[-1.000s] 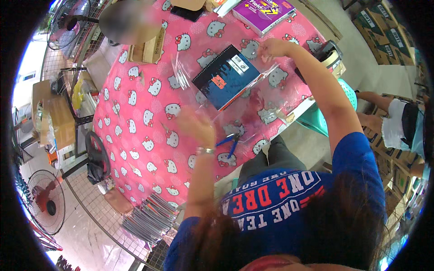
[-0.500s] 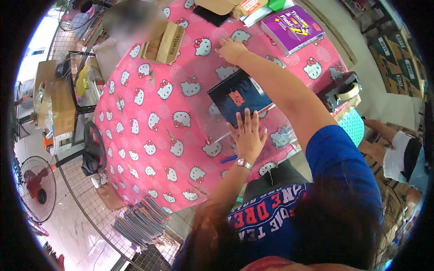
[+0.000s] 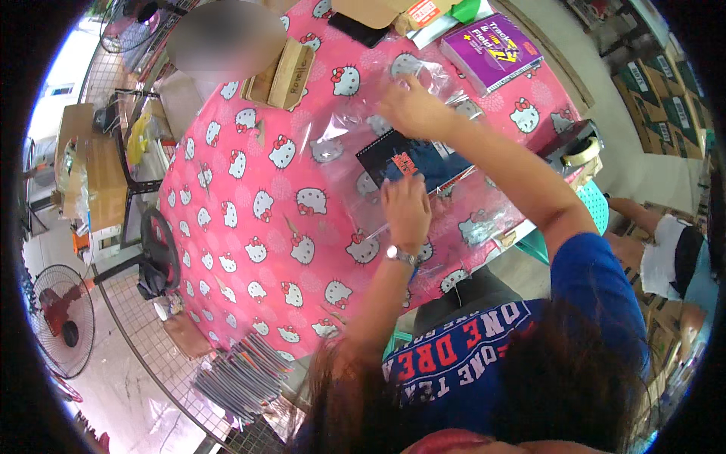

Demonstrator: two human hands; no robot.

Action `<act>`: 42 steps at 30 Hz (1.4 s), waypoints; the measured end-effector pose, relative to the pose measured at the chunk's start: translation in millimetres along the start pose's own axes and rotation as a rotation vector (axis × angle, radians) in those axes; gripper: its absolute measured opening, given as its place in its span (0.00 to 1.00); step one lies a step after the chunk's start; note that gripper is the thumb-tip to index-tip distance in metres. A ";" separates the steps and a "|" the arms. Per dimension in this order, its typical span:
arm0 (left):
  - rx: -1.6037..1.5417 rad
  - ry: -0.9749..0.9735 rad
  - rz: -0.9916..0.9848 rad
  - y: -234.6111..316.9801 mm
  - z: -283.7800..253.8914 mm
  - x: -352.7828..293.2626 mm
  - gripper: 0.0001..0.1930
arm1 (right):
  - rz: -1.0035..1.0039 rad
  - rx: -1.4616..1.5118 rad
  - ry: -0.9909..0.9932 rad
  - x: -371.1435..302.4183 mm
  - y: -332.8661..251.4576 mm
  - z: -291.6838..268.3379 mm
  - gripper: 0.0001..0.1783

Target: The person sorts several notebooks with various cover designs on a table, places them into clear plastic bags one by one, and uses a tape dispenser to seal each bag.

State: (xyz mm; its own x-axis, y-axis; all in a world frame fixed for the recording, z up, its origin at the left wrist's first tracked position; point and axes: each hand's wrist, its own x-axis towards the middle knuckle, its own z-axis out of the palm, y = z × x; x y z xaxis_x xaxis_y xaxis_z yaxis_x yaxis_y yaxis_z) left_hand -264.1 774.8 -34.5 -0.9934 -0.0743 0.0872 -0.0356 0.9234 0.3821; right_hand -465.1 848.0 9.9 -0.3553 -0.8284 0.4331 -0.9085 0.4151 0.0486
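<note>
A dark blue spiral notebook (image 3: 386, 153) with orange lettering lies on a large sheet of clear plastic film (image 3: 333, 163). Its far right part is hidden by my right forearm. My right hand (image 3: 412, 110) is just beyond the notebook, fingers drawn together on the film, which rises in shiny wrinkles around it. At the notebook's near edge is my left hand (image 3: 408, 212), its fingers bent and close together. The left fingertips are hidden, so what they grip does not show. A watch (image 3: 401, 255) is on my left wrist.
The table has a pink patterned cover (image 3: 227, 250). A purple book (image 3: 491, 53), a black phone (image 3: 359, 29) and a wooden block (image 3: 293, 74) lie at the far side. A tape dispenser (image 3: 578, 155) stands on the right. Stacked notebooks (image 3: 242, 374) are at lower left.
My right hand has gone from resting spread on the flat film to pinching and lifting it back toward me. My left hand's spread fingers have curled in at the notebook's near edge.
</note>
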 end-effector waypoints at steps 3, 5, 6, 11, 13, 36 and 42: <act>-0.015 0.381 0.013 -5.1 -19.1 40.7 0.18 | 0.123 0.089 -0.146 -40.0 -39.7 -36.8 0.19; 0.220 0.237 0.170 -8.1 -37.6 77.2 0.20 | 0.337 0.155 -0.031 -68.1 -56.4 -24.5 0.19; 0.464 0.099 0.290 -11.3 -48.9 88.6 0.21 | 0.365 0.148 -0.024 -77.5 -61.2 -17.6 0.19; 0.570 -0.252 0.177 -34.9 -123.8 108.7 0.26 | 0.353 0.046 0.044 -92.8 -68.1 -5.4 0.14; 0.631 0.132 0.165 -43.4 -138.1 104.0 0.26 | 0.326 0.073 0.045 -92.4 -68.0 -6.6 0.06; 0.218 0.064 0.232 7.1 -25.1 68.0 0.13 | 0.796 0.003 -0.203 -160.5 -79.5 -73.0 0.22; 0.222 0.031 0.417 2.7 -25.8 70.9 0.07 | 0.561 0.358 -0.180 -134.5 -142.1 -42.3 0.39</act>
State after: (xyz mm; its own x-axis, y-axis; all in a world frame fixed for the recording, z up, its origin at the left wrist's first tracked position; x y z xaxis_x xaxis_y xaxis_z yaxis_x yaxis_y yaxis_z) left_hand -331.8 762.3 -3.5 -0.9244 0.3119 0.2197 0.3398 0.9349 0.1028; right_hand -278.9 916.3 -17.2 -0.7960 -0.5869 0.1479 -0.5820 0.6751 -0.4533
